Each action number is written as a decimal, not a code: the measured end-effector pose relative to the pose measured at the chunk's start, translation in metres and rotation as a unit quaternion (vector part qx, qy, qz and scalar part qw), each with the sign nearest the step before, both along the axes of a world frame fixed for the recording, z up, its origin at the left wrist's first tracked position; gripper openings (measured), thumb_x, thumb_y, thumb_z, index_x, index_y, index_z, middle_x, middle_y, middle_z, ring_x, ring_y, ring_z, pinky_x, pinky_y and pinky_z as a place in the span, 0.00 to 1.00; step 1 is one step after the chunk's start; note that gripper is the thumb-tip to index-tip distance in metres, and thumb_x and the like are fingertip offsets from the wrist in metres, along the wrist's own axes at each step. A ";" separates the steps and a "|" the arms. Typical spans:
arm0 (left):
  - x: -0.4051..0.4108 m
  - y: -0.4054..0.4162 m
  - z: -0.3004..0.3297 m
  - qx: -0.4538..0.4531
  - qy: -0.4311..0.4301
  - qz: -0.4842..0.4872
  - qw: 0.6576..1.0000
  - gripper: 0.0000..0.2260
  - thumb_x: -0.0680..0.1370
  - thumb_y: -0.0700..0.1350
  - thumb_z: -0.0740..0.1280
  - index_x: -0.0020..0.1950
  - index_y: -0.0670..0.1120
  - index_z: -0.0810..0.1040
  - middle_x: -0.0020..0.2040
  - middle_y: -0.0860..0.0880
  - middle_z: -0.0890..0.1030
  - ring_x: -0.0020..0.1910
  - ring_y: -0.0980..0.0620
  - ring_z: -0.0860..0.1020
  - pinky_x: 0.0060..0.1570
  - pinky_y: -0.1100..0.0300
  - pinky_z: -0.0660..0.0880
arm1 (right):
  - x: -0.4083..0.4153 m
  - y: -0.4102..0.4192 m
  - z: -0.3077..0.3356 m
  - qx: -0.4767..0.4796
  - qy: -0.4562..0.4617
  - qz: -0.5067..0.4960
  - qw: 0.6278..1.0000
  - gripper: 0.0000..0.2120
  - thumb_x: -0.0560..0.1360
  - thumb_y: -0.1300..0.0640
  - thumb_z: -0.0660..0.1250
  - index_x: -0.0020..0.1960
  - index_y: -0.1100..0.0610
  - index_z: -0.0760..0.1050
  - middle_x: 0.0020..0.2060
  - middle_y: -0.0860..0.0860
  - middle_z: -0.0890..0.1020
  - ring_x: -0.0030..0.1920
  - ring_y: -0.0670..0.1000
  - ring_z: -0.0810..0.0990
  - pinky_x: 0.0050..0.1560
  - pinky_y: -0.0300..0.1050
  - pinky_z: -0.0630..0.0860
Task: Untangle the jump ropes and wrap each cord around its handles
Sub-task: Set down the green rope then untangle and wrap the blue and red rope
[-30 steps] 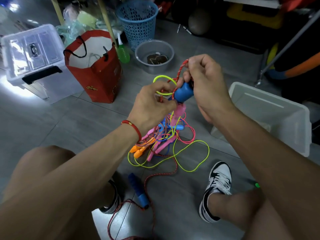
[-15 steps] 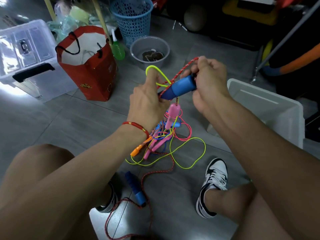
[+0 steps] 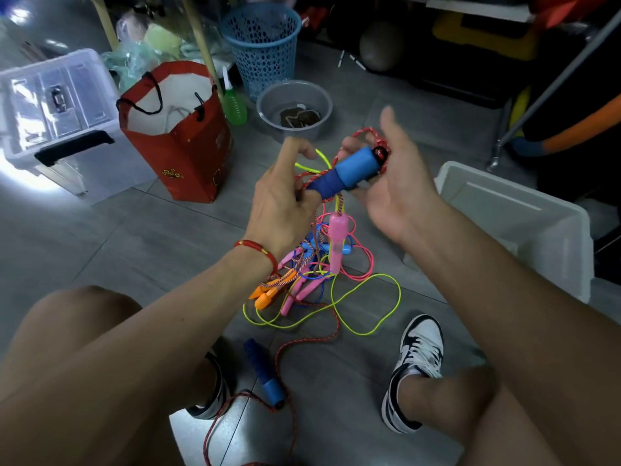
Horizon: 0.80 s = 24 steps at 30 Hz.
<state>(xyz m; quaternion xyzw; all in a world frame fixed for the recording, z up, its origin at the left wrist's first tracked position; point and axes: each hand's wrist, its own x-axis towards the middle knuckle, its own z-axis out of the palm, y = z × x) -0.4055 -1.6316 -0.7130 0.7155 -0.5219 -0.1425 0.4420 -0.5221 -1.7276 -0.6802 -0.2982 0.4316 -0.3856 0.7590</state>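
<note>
A blue foam handle (image 3: 349,169) of the red braided jump rope (image 3: 302,344) is held up above the floor. My left hand (image 3: 279,203) grips its dark lower end together with a yellow-green cord. My right hand (image 3: 400,196) has its thumb lifted; its fingers lie behind and under the handle's light-blue top, where the red cord loops out. A pink handle (image 3: 336,240) dangles below. The tangle (image 3: 302,274) of pink, blue and yellow-green cords with orange handles (image 3: 263,295) lies on the floor. The rope's second blue handle (image 3: 265,375) lies between my feet.
A red paper bag (image 3: 188,156) and a clear lidded box (image 3: 50,109) stand at the left. At the right is a white open bin (image 3: 504,183). A grey basin (image 3: 292,95), green bottle (image 3: 235,105) and blue basket (image 3: 262,45) are behind. My shoe (image 3: 416,364) is near the cords.
My right hand has loosened from the blue handle, its thumb now lifted off. My left hand has moved onto the handle's dark end. The handle has tilted flatter, top to the right.
</note>
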 end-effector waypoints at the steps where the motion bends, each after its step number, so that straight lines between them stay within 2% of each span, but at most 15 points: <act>1: 0.001 0.000 0.000 0.010 0.018 0.012 1.000 0.19 0.70 0.34 0.65 0.58 0.49 0.69 0.31 0.46 0.73 0.31 0.51 0.69 0.37 0.55 0.70 | 0.001 0.005 -0.005 -0.027 0.038 0.006 0.999 0.12 0.76 0.48 0.70 0.48 0.57 0.75 0.42 0.54 0.80 0.42 0.51 0.79 0.47 0.46 0.77; 4: 0.002 0.000 -0.001 0.015 0.061 0.046 0.997 0.18 0.71 0.34 0.66 0.57 0.47 0.69 0.29 0.51 0.71 0.28 0.54 0.67 0.30 0.62 0.68 | 0.001 0.017 -0.024 -0.100 0.145 0.013 0.984 0.20 0.70 0.60 0.77 0.57 0.63 0.74 0.48 0.57 0.83 0.47 0.52 0.83 0.53 0.51 0.80; 6: 0.003 -0.001 -0.002 0.013 0.053 0.068 0.996 0.17 0.70 0.34 0.67 0.55 0.45 0.69 0.30 0.53 0.72 0.29 0.55 0.70 0.32 0.61 0.70 | -0.002 0.018 -0.030 -0.154 0.216 0.029 0.964 0.20 0.68 0.58 0.78 0.57 0.60 0.77 0.45 0.54 0.85 0.46 0.50 0.85 0.50 0.49 0.82; 7: 0.004 -0.001 -0.003 0.014 0.041 0.078 0.996 0.16 0.70 0.35 0.67 0.55 0.45 0.69 0.31 0.52 0.73 0.31 0.52 0.72 0.36 0.56 0.72 | -0.004 0.017 -0.027 -0.174 0.227 0.028 0.958 0.18 0.68 0.58 0.79 0.55 0.58 0.78 0.42 0.51 0.85 0.43 0.47 0.84 0.48 0.47 0.82; 9: 0.006 -0.001 -0.005 0.025 0.003 0.079 0.997 0.17 0.69 0.38 0.69 0.56 0.44 0.68 0.34 0.49 0.75 0.37 0.44 0.75 0.39 0.50 0.72 | -0.008 0.012 -0.021 -0.186 0.217 0.008 0.958 0.18 0.69 0.58 0.79 0.56 0.60 0.79 0.41 0.50 0.84 0.41 0.46 0.84 0.47 0.45 0.82; 10: 0.008 -0.001 -0.005 0.036 -0.015 0.071 0.997 0.18 0.70 0.39 0.69 0.56 0.44 0.68 0.35 0.48 0.76 0.39 0.41 0.75 0.39 0.49 0.73 | -0.010 0.010 -0.019 -0.183 0.198 0.002 0.963 0.19 0.69 0.59 0.79 0.56 0.61 0.79 0.43 0.52 0.85 0.43 0.49 0.85 0.49 0.48 0.83; 13: 0.012 -0.002 -0.005 0.086 -0.021 0.065 0.994 0.18 0.70 0.40 0.71 0.56 0.44 0.67 0.40 0.43 0.79 0.41 0.38 0.76 0.41 0.48 0.74 | -0.007 0.013 -0.019 -0.198 0.172 -0.001 0.965 0.18 0.69 0.59 0.78 0.56 0.61 0.78 0.46 0.59 0.86 0.47 0.57 0.86 0.50 0.56 0.84; 17: 0.019 -0.006 -0.004 0.154 -0.006 0.098 0.983 0.21 0.70 0.43 0.74 0.56 0.42 0.67 0.47 0.38 0.80 0.45 0.34 0.78 0.46 0.45 0.77 | -0.003 0.019 -0.017 -0.211 0.150 -0.036 0.965 0.09 0.72 0.63 0.75 0.50 0.58 0.77 0.41 0.55 0.85 0.47 0.57 0.86 0.50 0.56 0.84; 21: 0.030 -0.009 0.000 0.224 0.023 0.079 0.971 0.21 0.70 0.45 0.74 0.57 0.43 0.68 0.46 0.38 0.82 0.43 0.37 0.82 0.46 0.45 0.81 | -0.003 0.016 -0.017 -0.213 0.153 -0.046 0.964 0.07 0.75 0.59 0.73 0.49 0.57 0.75 0.44 0.62 0.83 0.49 0.63 0.85 0.50 0.63 0.82; 23: 0.036 -0.010 0.006 0.254 0.037 0.053 0.965 0.19 0.71 0.43 0.73 0.58 0.44 0.69 0.45 0.39 0.83 0.41 0.41 0.85 0.44 0.47 0.82 | -0.003 0.015 -0.018 -0.198 0.119 -0.048 0.972 0.06 0.78 0.58 0.70 0.50 0.56 0.73 0.43 0.59 0.82 0.45 0.58 0.85 0.51 0.61 0.83; 24: 0.037 -0.010 0.008 0.264 0.021 0.038 0.964 0.18 0.72 0.41 0.72 0.59 0.43 0.70 0.45 0.39 0.84 0.40 0.42 0.85 0.43 0.48 0.82 | -0.002 0.017 -0.017 -0.181 0.090 -0.051 0.978 0.05 0.79 0.58 0.69 0.51 0.56 0.72 0.42 0.56 0.81 0.43 0.55 0.84 0.52 0.57 0.83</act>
